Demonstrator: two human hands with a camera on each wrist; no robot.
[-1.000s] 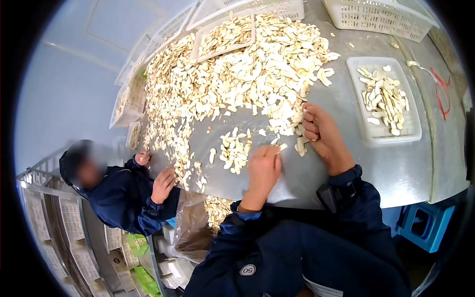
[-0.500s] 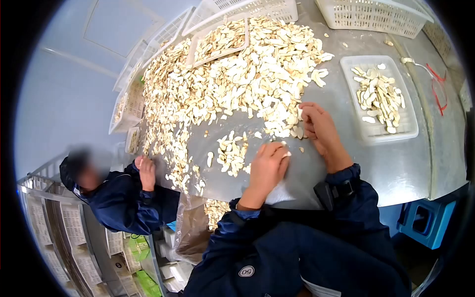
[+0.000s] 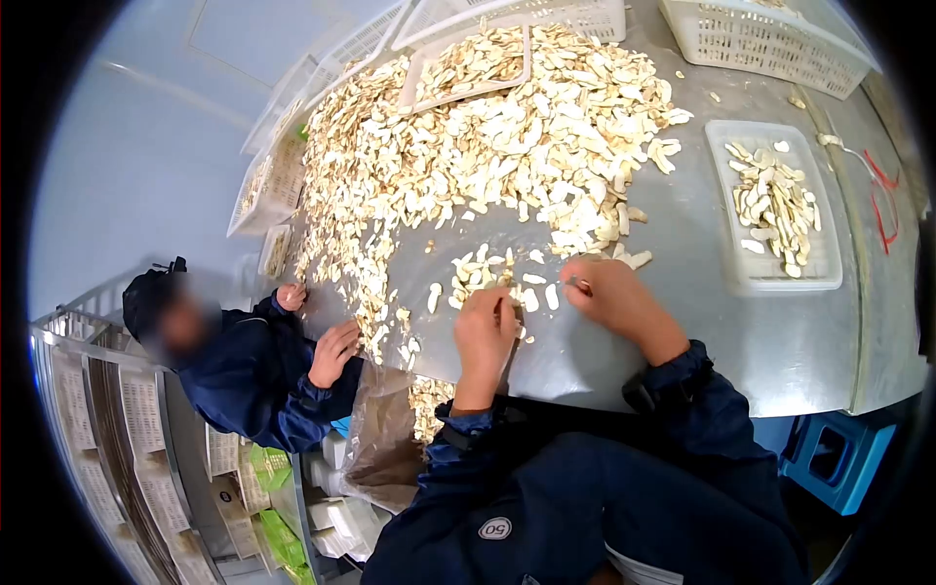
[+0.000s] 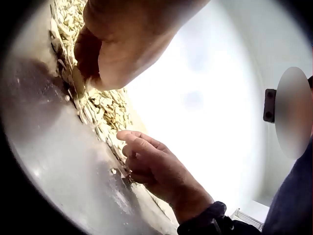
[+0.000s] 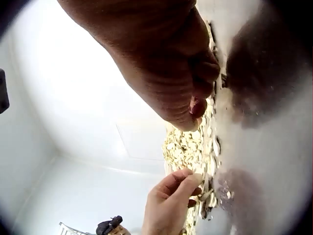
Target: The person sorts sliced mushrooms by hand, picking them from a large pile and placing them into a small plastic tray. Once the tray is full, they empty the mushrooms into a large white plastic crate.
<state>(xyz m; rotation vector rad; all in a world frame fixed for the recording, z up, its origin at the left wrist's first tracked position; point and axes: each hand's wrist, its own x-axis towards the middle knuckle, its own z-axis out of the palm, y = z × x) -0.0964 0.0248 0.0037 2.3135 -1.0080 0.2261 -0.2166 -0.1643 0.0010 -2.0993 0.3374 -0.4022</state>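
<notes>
Over a small group of pale slices with brownish edges (image 3: 475,268), my left hand (image 3: 485,336) is lowered, fingers pointing down. It pinches one slice (image 4: 78,82) between its fingertips, as the left wrist view shows. To its right, my right hand (image 3: 619,300) is held close above the metal table with its fingers curled in towards the thumb. No slice shows in its grasp. A single slice (image 3: 553,295) lies just left of its fingertips. Behind both hands spreads a large heap of such slices (image 3: 546,127).
A shallow white tray (image 3: 726,229) holding slices stands on the right. Another tray (image 3: 529,63) sits in the heap. White baskets (image 3: 770,54) line the back. At the left, another person's hand (image 3: 334,353) is by the table edge. A plastic bag (image 3: 375,448) hangs in front.
My left hand has moved left, over the small group. My right hand has come down from the heap's edge towards it. A single slice now lies between the hands.
</notes>
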